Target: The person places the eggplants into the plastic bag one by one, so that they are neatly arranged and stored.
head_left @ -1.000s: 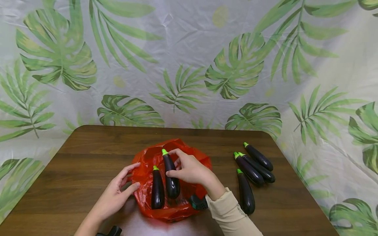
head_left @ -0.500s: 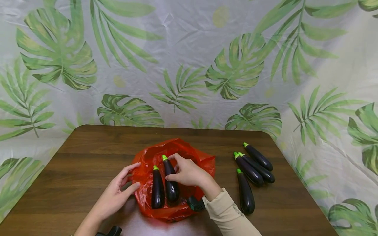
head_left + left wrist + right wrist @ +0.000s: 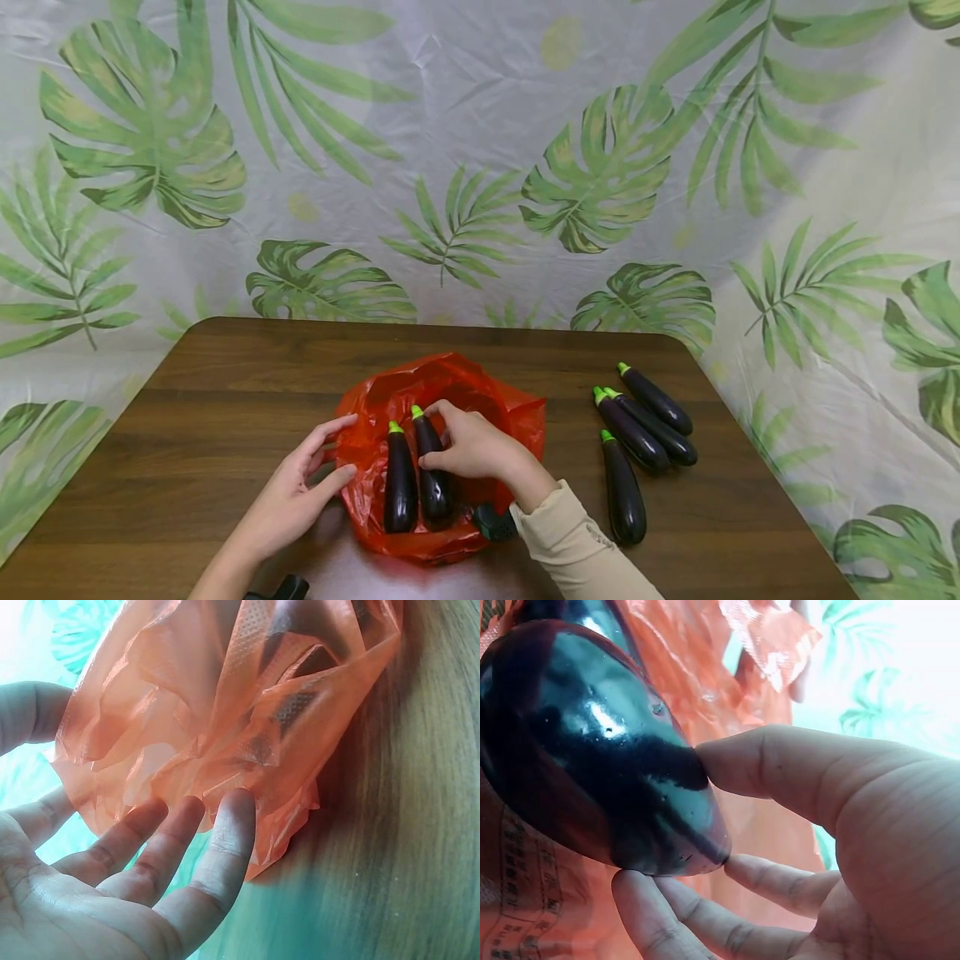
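Eggplant [image 3: 437,496], glossy, tapered, is lying pinched in right hand [image 3: 480,448]!
Loose left hand [image 3: 296,492] is touching crinkled red bag [image 3: 427,546].

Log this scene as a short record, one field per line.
Left hand: at the left edge of the red bag
Right hand: pinches one eggplant
Inside the bag: that eggplant, with a second eggplant beside it
Outside the bag: four eggplants, on the wooden table, to the right
Backdrop: leaf-print sheet
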The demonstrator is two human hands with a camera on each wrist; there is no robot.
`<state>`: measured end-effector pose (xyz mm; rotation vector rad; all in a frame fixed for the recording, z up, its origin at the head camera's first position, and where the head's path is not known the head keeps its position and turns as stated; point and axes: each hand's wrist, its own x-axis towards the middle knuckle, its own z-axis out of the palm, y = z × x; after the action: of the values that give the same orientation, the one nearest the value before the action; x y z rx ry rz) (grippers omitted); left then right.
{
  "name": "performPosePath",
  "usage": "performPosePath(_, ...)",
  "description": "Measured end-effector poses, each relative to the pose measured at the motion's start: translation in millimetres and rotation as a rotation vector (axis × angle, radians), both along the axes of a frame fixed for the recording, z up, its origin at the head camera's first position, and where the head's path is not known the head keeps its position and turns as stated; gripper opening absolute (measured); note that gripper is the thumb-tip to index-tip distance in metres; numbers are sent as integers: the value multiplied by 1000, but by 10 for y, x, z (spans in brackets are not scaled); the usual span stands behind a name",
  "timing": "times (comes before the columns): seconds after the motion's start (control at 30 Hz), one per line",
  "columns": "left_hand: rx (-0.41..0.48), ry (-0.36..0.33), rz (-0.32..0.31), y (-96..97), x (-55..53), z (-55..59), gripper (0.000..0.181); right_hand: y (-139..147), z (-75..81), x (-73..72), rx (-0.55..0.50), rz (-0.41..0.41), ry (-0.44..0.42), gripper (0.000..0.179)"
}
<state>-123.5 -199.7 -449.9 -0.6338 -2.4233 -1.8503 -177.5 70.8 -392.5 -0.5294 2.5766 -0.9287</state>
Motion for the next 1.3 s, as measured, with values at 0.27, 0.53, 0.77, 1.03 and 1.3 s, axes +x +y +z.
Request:
performPosePath(0.27, 8, -32, -9, 3, 3, 15, 55, -39, -40, 10, 3, 0, -33, 65)
performPosePath(0.53, -6, -22, 0, 3, 1, 17, 55, -58, -74, 6, 14, 6, -40, 65)
performPosePath(0.77, 0, -25, -3, 0, 1, 7, 54, -58, -107, 1, 23, 11, -41, 63)
performPosePath(1.03, -8, -30, 3, -4, 0, 1, 54, -55, -136, -14, 51, 20, -26, 63)
performPosePath(1.3, -12, -31, 8, 1, -3, 4, 54, -45, -177, -38, 74, 23, -18, 62)
